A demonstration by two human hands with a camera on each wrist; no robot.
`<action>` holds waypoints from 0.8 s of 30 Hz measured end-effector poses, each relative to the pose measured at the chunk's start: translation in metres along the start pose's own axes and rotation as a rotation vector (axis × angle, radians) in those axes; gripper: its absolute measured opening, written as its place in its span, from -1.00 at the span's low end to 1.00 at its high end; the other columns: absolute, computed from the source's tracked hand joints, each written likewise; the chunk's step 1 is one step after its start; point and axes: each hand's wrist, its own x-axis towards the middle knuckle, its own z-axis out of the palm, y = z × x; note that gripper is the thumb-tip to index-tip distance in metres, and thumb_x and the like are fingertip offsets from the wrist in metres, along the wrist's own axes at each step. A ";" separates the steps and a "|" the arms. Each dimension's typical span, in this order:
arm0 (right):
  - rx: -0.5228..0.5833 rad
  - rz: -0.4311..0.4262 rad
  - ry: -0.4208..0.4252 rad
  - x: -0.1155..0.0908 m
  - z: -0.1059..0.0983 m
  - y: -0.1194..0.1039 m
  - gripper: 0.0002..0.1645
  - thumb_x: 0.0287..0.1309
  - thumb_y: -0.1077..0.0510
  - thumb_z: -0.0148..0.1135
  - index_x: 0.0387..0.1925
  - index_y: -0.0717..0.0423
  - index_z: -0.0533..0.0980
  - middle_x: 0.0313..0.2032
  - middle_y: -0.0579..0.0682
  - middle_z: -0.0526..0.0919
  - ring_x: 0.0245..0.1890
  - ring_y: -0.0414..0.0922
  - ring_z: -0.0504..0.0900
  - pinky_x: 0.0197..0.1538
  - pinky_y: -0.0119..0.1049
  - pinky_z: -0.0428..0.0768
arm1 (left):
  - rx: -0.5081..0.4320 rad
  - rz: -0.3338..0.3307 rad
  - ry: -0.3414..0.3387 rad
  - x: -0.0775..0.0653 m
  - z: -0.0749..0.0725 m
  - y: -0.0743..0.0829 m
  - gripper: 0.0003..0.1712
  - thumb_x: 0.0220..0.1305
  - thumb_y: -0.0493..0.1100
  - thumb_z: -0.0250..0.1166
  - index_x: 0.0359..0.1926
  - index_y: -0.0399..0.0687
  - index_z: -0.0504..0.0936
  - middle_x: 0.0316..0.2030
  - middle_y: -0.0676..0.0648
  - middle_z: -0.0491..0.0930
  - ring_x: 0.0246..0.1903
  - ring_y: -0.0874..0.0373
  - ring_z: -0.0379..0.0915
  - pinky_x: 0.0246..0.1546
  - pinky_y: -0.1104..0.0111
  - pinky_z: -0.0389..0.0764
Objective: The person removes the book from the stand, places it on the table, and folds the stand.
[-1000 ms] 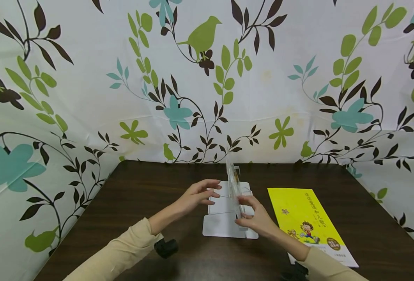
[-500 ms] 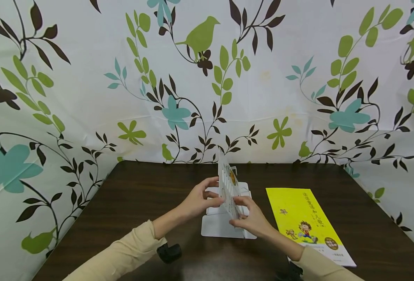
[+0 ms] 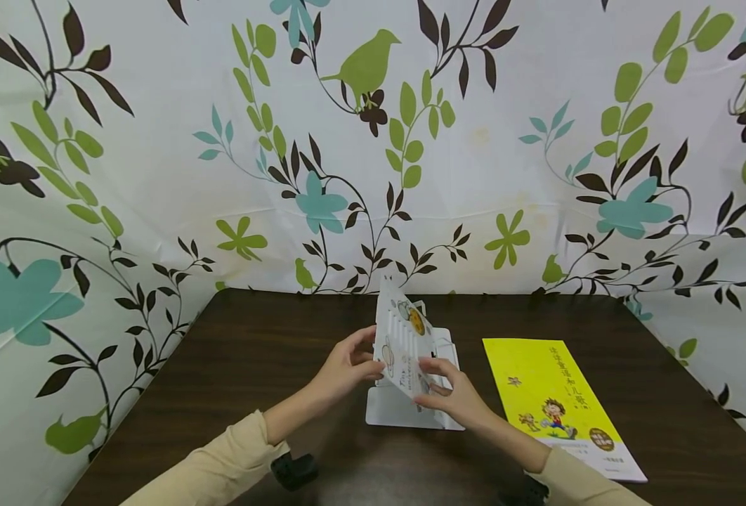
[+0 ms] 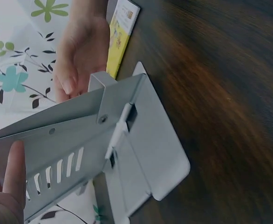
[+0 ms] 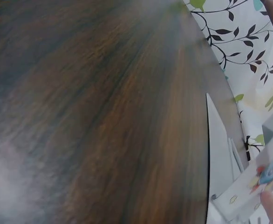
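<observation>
White metal stand (image 3: 404, 344), mid-tabletop (image 3: 284, 320). Slotted panel raised and tilted over flat base plate (image 3: 395, 407); orange and line-art prints on front, back plain grey. Left hand (image 3: 343, 365) at 8-9 o'clock, fingers pinching panel edge. Right hand (image 3: 452, 393) at 4-5, fingers gripping lower edge. Yellow book (image 3: 553, 393) at 4 o'clock.

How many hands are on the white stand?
2. The left hand holds the left edge of the raised panel; the right hand is at the panel's lower right. Some fingers are hidden, but both hands show.
</observation>
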 end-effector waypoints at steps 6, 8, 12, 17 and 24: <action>0.020 0.020 -0.045 -0.006 -0.006 0.006 -0.37 0.05 0.21 0.26 0.15 0.34 0.29 0.03 0.26 0.43 0.03 0.13 0.38 0.09 -0.14 0.43 | -0.044 -0.114 0.057 -0.009 -0.009 -0.006 -0.32 0.06 -0.46 0.12 0.24 -0.45 0.15 0.02 -0.38 0.28 -0.25 0.12 0.52 -0.20 0.25 0.58; 0.029 0.022 -0.072 -0.008 -0.007 0.007 -0.36 0.06 0.22 0.25 0.15 0.36 0.28 0.03 0.27 0.42 0.01 0.12 0.38 0.07 -0.19 0.46 | -0.034 -0.137 0.078 -0.013 -0.013 -0.009 -0.32 0.05 -0.49 0.13 0.24 -0.46 0.15 0.02 -0.38 0.29 -0.27 0.13 0.52 -0.22 0.27 0.58; 0.034 0.034 -0.108 -0.011 -0.008 0.011 -0.37 0.05 0.22 0.25 0.14 0.39 0.28 0.00 0.27 0.44 -0.01 0.12 0.40 -0.01 -0.33 0.50 | -0.021 -0.188 0.132 -0.021 -0.020 -0.016 -0.31 -0.01 -0.52 0.15 0.21 -0.47 0.19 0.01 -0.36 0.32 -0.29 0.13 0.52 -0.25 0.30 0.59; -0.028 0.045 -0.102 -0.011 -0.006 0.017 -0.45 0.06 0.20 0.23 0.07 0.38 0.35 -0.07 0.23 0.49 -0.08 0.08 0.46 -0.11 -0.43 0.52 | 0.013 -0.253 0.195 -0.028 -0.030 -0.030 -0.32 -0.10 -0.56 0.19 0.15 -0.51 0.25 -0.02 -0.36 0.36 -0.30 0.09 0.52 -0.29 0.30 0.59; -0.130 0.035 -0.114 -0.010 -0.003 0.023 -0.52 0.00 0.29 0.27 -0.01 0.38 0.41 -0.11 0.19 0.53 -0.17 0.01 0.50 -0.09 -0.23 0.56 | 0.125 -0.340 0.207 -0.038 -0.037 -0.050 -0.33 -0.19 -0.58 0.24 0.07 -0.59 0.29 -0.11 -0.34 0.45 -0.34 0.05 0.55 -0.43 0.26 0.60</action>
